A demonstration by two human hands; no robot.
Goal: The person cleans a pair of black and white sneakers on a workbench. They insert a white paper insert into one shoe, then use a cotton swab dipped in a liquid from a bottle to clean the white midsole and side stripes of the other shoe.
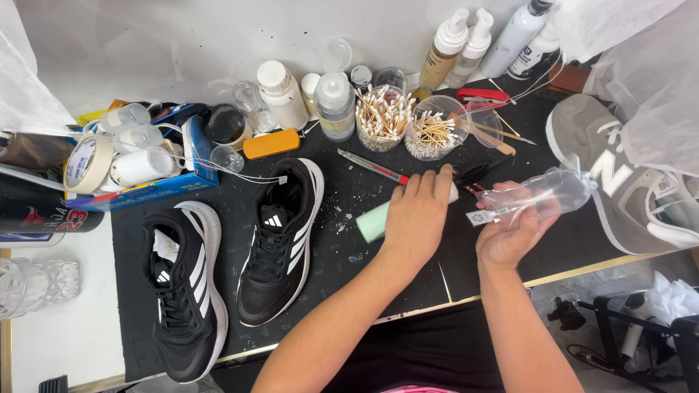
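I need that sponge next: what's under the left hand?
The left hand rests on a pale green sponge lying on the black mat. Most of the sponge is covered.

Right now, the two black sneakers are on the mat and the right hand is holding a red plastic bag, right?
Not quite. In the head view, the plastic bag in the right hand is clear, not red. The two black sneakers do lie on the mat.

Black sneakers (240, 262): matt mesh cloth, smooth white stripes. Worktop (349, 240) mat: matt black, paint-flecked. Bag (539, 193) in right hand (510, 233): clear glossy plastic film. Block (373, 220) under left hand (419, 215): matt green foam. Cotton swabs (382, 113): wood sticks, clear plastic cups.
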